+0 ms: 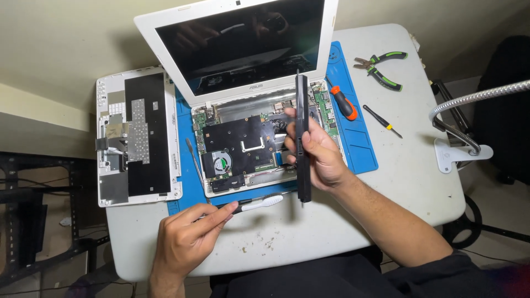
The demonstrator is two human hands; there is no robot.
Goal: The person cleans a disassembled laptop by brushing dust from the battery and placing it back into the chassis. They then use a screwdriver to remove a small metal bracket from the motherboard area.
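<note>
A white table [403,182] carries a blue mat [359,149]. On the mat lies an opened white laptop [243,110], its screen up at the far side and its board and fan bare. Left of it rests the removed keyboard cover [138,135], underside up. The right hand [320,154] is closed around a long black battery [302,138], held on edge above the laptop's right half. The left hand [185,240], near the table's front edge, pinches a white brush [258,204]. Pliers [381,66] and two screwdrivers [345,103] lie far right.
</note>
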